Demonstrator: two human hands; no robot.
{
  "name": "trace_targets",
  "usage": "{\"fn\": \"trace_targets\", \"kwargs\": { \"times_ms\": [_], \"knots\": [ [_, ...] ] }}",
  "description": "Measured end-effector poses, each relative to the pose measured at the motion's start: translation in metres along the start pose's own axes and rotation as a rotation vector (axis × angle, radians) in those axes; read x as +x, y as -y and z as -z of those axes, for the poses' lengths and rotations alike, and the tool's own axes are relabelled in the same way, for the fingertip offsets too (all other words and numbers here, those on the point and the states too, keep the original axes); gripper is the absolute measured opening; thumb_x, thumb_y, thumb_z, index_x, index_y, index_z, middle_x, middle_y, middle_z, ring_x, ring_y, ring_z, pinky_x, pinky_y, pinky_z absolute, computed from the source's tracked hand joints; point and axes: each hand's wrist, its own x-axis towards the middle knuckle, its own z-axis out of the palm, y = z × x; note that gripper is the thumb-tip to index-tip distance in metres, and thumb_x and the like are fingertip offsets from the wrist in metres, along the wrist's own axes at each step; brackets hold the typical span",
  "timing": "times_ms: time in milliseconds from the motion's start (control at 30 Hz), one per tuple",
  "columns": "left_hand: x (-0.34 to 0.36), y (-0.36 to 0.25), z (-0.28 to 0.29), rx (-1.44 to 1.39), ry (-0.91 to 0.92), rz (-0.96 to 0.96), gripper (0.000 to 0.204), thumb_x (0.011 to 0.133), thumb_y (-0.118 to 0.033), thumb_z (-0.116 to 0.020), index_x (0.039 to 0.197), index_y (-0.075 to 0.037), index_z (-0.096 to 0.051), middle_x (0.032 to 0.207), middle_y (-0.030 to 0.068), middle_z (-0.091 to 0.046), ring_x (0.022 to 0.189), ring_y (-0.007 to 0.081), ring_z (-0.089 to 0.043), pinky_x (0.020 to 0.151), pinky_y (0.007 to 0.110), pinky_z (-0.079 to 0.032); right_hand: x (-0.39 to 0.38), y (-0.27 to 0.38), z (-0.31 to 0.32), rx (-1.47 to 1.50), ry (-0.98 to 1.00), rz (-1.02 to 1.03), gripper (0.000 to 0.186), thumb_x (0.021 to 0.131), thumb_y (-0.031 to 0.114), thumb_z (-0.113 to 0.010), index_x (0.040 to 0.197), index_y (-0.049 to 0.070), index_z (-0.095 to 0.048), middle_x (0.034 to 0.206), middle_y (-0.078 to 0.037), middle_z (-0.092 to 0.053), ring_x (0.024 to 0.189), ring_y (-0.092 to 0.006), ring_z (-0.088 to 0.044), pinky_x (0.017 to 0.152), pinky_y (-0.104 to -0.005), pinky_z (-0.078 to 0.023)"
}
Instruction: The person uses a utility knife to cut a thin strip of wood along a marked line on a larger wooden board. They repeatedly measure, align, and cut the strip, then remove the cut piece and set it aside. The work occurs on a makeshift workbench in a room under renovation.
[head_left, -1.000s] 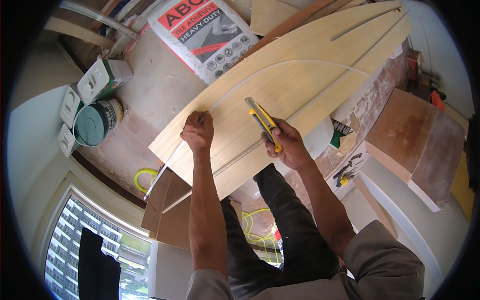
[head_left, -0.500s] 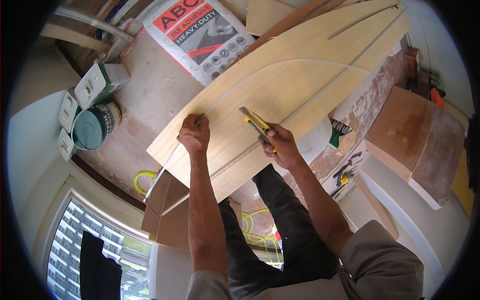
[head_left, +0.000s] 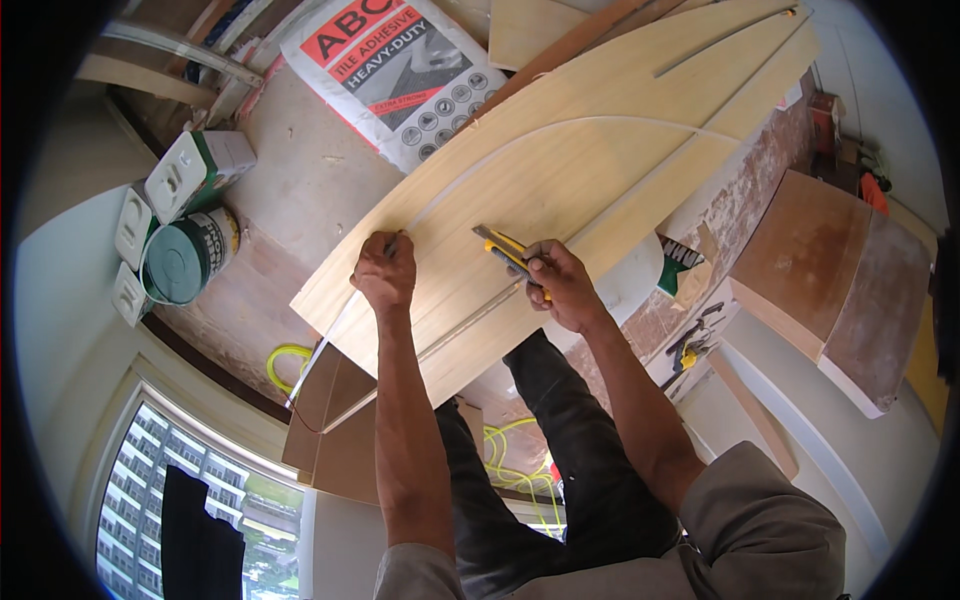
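Note:
A long tapered pale wood board (head_left: 640, 140) lies at a slant in front of me, with a thin white strip (head_left: 590, 118) curving over it. My left hand (head_left: 385, 268) is closed at the board's left part, over the line of the strip, with a small dark object between the fingers that I cannot make out. My right hand (head_left: 558, 285) grips a yellow and black utility knife (head_left: 500, 248) above the board, its tip pointing up and left, a short way right of my left hand.
A printed adhesive bag (head_left: 390, 80) lies behind the board. Containers and a green-lidded bucket (head_left: 175, 262) stand at left, near a yellow hose (head_left: 285, 360). Brown wooden pieces (head_left: 800, 270), pliers-like tools (head_left: 690, 350) and a green-handled scraper (head_left: 678, 265) are at right. A window (head_left: 140, 490) is lower left.
My right hand and the knife have shifted down and slightly left, the knife tilting flatter. My left hand sits slightly lower and further left in the picture, as does the board.

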Motion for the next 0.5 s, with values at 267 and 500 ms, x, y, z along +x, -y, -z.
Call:
{"fn": "trace_targets", "kwargs": {
  "times_ms": [267,500],
  "knots": [
    [-0.001,0.004,0.0,0.008,-0.035,-0.037,0.021,0.086,-0.03,-0.07,0.078,-0.011,-0.072,0.082,0.0071,-0.074,0.073,0.0294,-0.071,0.068,0.042,-0.054,-0.006,0.004,-0.011,-0.098,0.04,-0.042,0.019,0.108,0.021,-0.056,0.121,0.012,-0.046,0.097,-0.009,-0.062,0.061,-0.0076,-0.044,0.053,-0.0249,-0.037],
    [-0.001,0.002,-0.001,-0.043,-0.039,-0.047,0.021,0.086,-0.03,-0.069,0.079,-0.01,-0.072,0.083,0.0077,-0.074,0.073,0.0298,-0.071,0.067,0.042,-0.054,-0.002,-0.002,0.002,0.084,0.084,-0.026,0.032,0.106,0.024,-0.061,0.132,0.016,-0.045,0.107,-0.018,-0.067,0.061,-0.0076,-0.048,0.053,-0.0226,-0.039]
  ]
}}
